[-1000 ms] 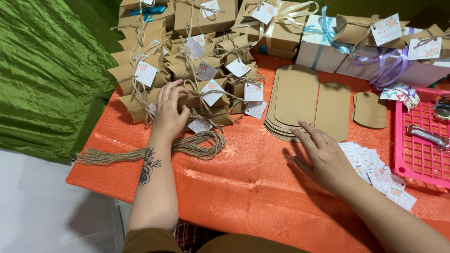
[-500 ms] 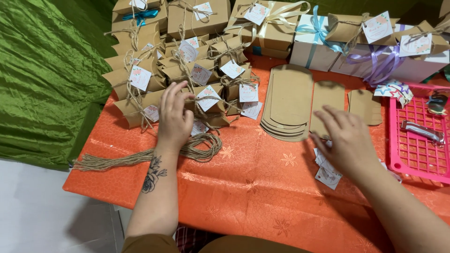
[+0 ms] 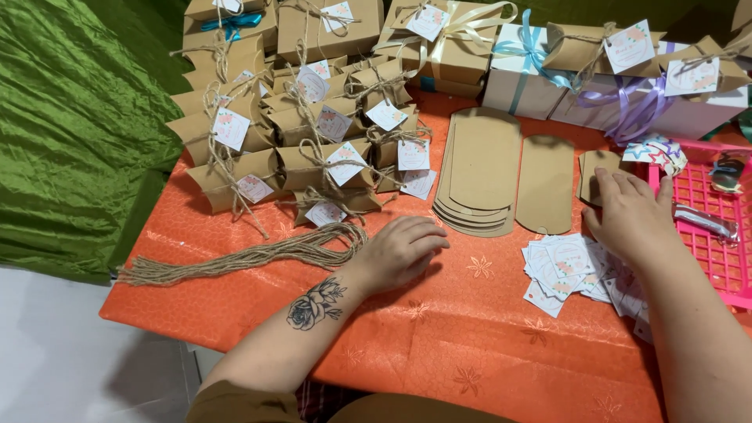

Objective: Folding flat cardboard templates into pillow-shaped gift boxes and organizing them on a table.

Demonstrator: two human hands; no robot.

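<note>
My left hand (image 3: 401,251) flat, fingers together, beside twine bundle (image 3: 243,257); right hand (image 3: 630,215) fingers spread over small flat cardboard piece (image 3: 594,174) at right; press lightly, slide one free

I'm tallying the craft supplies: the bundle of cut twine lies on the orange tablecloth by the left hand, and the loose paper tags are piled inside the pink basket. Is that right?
Not quite. The twine bundle does lie on the orange tablecloth by the left hand, but the head view shows the paper tags piled on the cloth beside the pink basket, under the right hand.
</note>
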